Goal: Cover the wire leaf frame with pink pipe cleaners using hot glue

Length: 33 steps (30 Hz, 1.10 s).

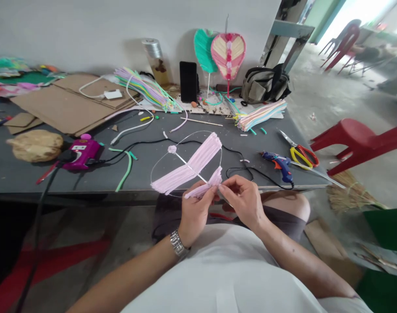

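A half-covered fan frame [188,167] of thin wire, with a white centre stick, is held over the table's front edge. Pale pink pipe cleaners form a wide V band across it and a smaller piece near its lower end. My left hand [198,208] pinches the lower pink part, its fingers closed. Beside it my right hand [246,202] is closed, thumb against forefinger, at the right end of that same pink part; what lies between these fingertips is too small to make out. A small pink tuft sits at the frame's far tip.
A blue glue gun [278,163] and scissors [302,152] lie at the right. Black cord runs behind the frame to a purple power socket [83,152]. Pipe cleaner bundles [146,89], a phone [188,81], two finished fans [228,54] and cardboard [71,102] are at the back.
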Available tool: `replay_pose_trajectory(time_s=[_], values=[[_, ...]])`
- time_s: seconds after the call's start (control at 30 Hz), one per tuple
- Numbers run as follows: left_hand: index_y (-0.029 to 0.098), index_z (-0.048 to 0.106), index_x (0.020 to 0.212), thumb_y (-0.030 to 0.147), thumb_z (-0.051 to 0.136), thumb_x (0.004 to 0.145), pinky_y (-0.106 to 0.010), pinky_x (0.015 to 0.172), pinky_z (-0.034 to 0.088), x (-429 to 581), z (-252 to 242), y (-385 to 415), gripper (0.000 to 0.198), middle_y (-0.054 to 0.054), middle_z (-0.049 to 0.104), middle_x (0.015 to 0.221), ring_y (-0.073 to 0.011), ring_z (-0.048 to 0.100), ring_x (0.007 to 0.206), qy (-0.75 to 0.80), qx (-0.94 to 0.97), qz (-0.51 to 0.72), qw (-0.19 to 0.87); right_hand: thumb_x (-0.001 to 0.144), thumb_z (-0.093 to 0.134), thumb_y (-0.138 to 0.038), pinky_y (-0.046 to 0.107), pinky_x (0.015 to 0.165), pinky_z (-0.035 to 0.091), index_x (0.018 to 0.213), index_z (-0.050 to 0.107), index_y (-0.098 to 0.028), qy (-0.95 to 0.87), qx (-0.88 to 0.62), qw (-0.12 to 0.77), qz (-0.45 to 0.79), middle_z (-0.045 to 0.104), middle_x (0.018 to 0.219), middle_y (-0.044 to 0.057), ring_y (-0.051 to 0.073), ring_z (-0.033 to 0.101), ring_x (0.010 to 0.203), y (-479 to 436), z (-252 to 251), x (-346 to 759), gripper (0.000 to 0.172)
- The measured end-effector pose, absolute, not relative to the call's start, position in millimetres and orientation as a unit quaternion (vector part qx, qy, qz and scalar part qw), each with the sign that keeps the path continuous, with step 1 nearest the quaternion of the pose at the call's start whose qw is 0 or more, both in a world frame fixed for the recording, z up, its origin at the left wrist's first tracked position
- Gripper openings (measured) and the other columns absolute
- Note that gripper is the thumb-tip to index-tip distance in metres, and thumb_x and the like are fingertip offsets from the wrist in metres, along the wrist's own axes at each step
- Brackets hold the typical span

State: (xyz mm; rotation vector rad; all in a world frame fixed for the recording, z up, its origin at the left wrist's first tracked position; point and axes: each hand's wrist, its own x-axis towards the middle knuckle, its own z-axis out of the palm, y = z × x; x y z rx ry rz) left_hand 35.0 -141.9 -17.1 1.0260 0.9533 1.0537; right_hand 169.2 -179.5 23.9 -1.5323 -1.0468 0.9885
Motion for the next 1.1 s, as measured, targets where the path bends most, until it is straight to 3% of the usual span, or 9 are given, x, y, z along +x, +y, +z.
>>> replay_pose_trajectory(time_s=[0.27, 0.67, 0.83, 1.1], values=[[0.017, 0.064, 0.065, 0.036, 0.075, 0.087, -0.025, 0.055, 0.039, 37.2, -11.4, -142.3, 0.031, -0.001, 0.062, 0.060, -0.0131, 0.053, 0.057, 0.426, 0.488, 0.454, 0.612, 0.074, 0.080, -0.049, 0.022, 0.043, 0.032, 0.073, 0.067, -0.019, -0.351, -0.581, 0.519, 0.519, 0.052, 0.054, -0.005, 0.009, 0.041, 0.048, -175.8, 18.9, 177.0, 0.034], [0.017, 0.064, 0.079, 0.032, 0.082, 0.079, -0.023, 0.058, 0.045, 36.8, -8.6, -143.0, 0.024, 0.001, 0.065, 0.066, -0.0123, 0.057, 0.060, 0.429, 0.439, 0.457, 0.644, 0.067, 0.086, -0.047, 0.021, 0.041, 0.028, 0.065, 0.064, -0.018, -0.309, -0.569, 0.529, 0.548, 0.058, 0.055, -0.004, 0.007, 0.041, 0.046, -169.9, 18.3, 177.4, 0.037], [0.017, 0.062, 0.080, 0.035, 0.082, 0.080, -0.020, 0.056, 0.042, 37.4, -9.5, -142.6, 0.027, 0.003, 0.063, 0.065, -0.0098, 0.054, 0.058, 0.425, 0.435, 0.443, 0.658, 0.068, 0.086, -0.047, 0.022, 0.039, 0.028, 0.068, 0.064, -0.018, -0.298, -0.548, 0.535, 0.570, 0.064, 0.058, -0.002, 0.005, 0.038, 0.041, -170.0, 17.1, 176.7, 0.036], [0.018, 0.061, 0.082, 0.038, 0.086, 0.076, -0.019, 0.057, 0.045, 39.2, -12.5, -142.5, 0.032, 0.003, 0.064, 0.067, -0.0097, 0.057, 0.060, 0.408, 0.384, 0.445, 0.699, 0.066, 0.090, -0.048, 0.022, 0.039, 0.026, 0.070, 0.069, -0.018, -0.280, -0.516, 0.565, 0.580, 0.052, 0.049, -0.007, 0.005, 0.037, 0.041, -171.6, 11.8, 177.3, 0.037]])
